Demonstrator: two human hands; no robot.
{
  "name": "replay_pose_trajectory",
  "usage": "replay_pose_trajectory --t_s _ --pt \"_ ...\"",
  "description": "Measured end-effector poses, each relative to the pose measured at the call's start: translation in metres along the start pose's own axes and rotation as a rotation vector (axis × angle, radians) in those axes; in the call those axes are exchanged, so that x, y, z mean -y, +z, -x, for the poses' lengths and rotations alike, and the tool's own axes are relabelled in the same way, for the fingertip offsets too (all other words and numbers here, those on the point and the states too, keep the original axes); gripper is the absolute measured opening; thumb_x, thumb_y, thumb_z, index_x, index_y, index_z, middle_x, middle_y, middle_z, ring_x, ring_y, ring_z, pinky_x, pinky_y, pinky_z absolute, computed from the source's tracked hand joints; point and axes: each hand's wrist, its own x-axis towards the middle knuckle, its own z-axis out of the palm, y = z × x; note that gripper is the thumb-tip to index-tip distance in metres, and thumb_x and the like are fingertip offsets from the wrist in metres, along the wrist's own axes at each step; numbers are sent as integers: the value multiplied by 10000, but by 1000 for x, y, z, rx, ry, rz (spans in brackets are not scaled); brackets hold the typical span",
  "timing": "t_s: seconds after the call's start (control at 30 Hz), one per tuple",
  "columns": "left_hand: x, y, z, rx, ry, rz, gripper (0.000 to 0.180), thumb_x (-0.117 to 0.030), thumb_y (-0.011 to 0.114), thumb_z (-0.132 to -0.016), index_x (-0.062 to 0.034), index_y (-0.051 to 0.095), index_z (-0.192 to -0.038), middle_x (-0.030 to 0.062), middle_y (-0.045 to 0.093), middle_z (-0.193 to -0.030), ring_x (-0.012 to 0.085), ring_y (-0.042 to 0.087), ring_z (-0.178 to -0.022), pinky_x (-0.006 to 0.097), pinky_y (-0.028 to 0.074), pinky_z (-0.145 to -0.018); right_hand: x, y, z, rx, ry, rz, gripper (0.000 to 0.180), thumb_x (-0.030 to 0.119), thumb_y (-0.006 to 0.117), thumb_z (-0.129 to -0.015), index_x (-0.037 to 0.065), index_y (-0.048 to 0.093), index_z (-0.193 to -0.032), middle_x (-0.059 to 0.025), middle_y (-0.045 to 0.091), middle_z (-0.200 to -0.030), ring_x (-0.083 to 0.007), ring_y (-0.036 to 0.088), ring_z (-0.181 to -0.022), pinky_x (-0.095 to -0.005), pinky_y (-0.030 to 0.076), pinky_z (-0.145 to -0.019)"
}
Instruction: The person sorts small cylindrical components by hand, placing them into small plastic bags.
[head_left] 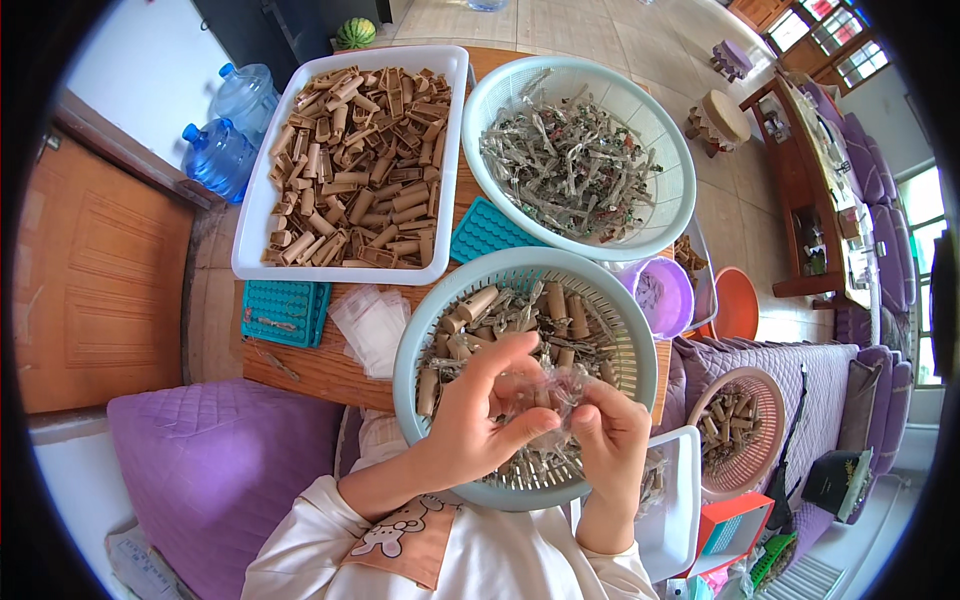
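A small crumpled clear plastic bag [548, 392] is pinched between my two hands. My left hand [478, 405] has its thumb and fingers closed on one side of it, and my right hand [612, 432] grips the other side. What lies inside the plastic I cannot make out. Both hands are above a grey-blue slotted basket [408, 385], which rests against my lap and the table edge. In that basket are brown tube-shaped pieces [478, 302] mixed with thin clear-wrapped strips.
On the wooden table [290, 362] stand a white tray [250, 225] of brown half-tube pieces, a pale green colander [685, 190] of wrapped strips, teal moulded trays [285, 300] and flat clear bags [372, 330]. A purple bucket [672, 290] and a pink basket [770, 420] are at right.
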Motion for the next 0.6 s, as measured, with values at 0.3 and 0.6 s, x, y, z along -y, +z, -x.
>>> replay_pose_trajectory --t_s 0.3,0.6 --pt "-10 -12 -7 194 258 -701 415 -228 685 -729 -101 567 -1106 63 484 -914 155 489 -734 264 428 -614 3 7 -3 -8 -9 76 157 88 589 -813 -40 616 -900 -86 619 -699 -101 570 -609 -212 443 -550" --pt "-7 -11 -6 179 343 -744 274 -154 717 -682 -87 627 -932 89 571 -973 180 580 -802 265 501 -635 -8 21 4 -128 -24 -29 133 53 550 -832 -38 617 -904 -75 613 -683 -73 540 -593 -200 431 -535"
